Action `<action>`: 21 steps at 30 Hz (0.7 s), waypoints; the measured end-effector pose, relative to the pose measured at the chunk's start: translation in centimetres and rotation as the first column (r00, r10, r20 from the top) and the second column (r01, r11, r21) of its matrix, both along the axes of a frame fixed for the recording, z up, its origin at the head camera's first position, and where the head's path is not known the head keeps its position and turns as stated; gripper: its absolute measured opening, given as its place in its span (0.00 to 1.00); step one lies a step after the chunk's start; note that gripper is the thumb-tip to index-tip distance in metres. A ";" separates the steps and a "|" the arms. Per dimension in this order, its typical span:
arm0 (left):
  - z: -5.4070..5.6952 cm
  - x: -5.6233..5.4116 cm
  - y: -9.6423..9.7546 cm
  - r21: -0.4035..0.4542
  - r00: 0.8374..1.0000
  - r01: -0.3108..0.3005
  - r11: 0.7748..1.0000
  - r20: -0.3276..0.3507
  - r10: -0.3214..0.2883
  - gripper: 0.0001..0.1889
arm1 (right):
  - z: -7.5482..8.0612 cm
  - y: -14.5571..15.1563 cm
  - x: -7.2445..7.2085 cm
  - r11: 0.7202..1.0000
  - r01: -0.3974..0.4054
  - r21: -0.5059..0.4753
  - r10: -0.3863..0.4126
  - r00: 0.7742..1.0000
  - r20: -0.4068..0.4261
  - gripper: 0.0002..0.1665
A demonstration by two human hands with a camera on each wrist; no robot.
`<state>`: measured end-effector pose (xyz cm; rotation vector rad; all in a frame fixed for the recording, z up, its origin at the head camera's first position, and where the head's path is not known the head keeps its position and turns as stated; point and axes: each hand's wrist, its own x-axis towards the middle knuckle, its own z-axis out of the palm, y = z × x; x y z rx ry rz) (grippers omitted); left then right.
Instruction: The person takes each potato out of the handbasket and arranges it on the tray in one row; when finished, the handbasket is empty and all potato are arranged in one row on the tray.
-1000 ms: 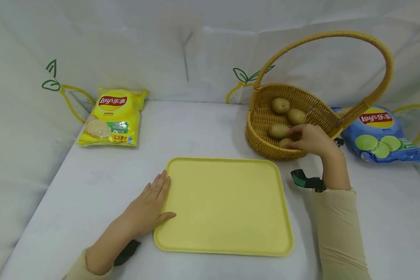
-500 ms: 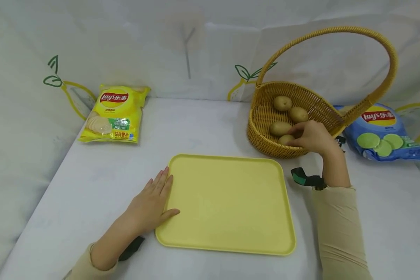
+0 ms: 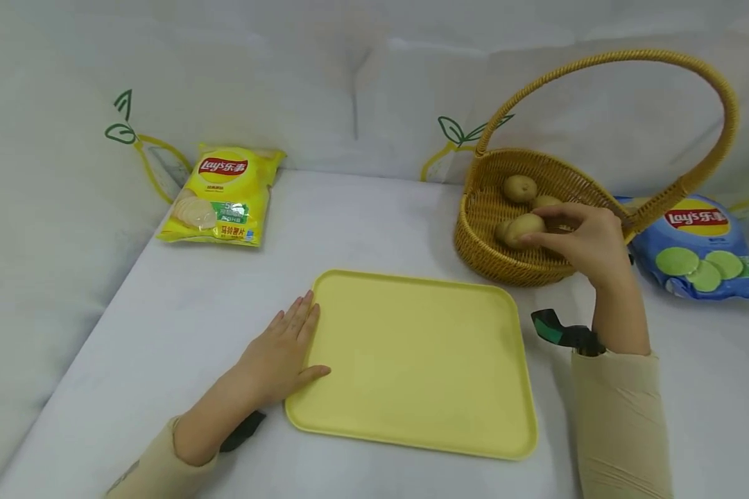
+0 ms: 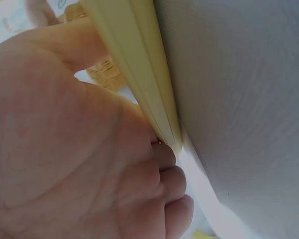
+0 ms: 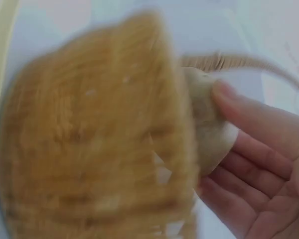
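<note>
My right hand pinches a potato between thumb and fingers, over the inside of a wicker basket. From the right wrist view, that potato shows just past the basket's blurred rim. Two other potatoes, one of them a rear potato, lie in the basket, and a further one is mostly hidden behind the held one. My left hand lies with straight fingers along the left edge of a yellow tray, its thumb over the rim. The left wrist view has the palm against the tray's edge.
A yellow chip bag lies at the back left of the white table. Behind the basket at right is a blue chip bag. The basket's tall handle arches above it, and a white cloth hangs behind.
My right hand has lifted a potato up from the front of the basket; it now overlaps the neighbouring potato. The left hand keeps its place on the tray, while the whole view has shifted slightly.
</note>
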<state>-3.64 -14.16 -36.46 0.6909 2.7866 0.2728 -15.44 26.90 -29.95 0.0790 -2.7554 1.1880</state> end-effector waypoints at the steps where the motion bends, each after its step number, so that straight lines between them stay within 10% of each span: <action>1: 0.0 0.0 0.1 -0.008 1.000 0.000 1.000 -0.001 0.000 0.45 | 0.2 -0.5 0.2 0.999 -0.001 -0.035 0.000 1.000 -0.020 0.27; 9: 0.5 0.1 0.5 -0.028 1.000 -0.006 1.000 0.017 0.007 0.45 | 0.1 -5.9 1.5 0.895 -0.222 -0.386 0.216 0.975 -0.061 0.21; 21: 0.2 0.1 0.4 -0.036 1.000 0.000 0.999 -0.016 0.000 0.46 | -1.7 -14.1 2.0 0.823 -0.322 -0.468 0.402 0.912 0.079 0.23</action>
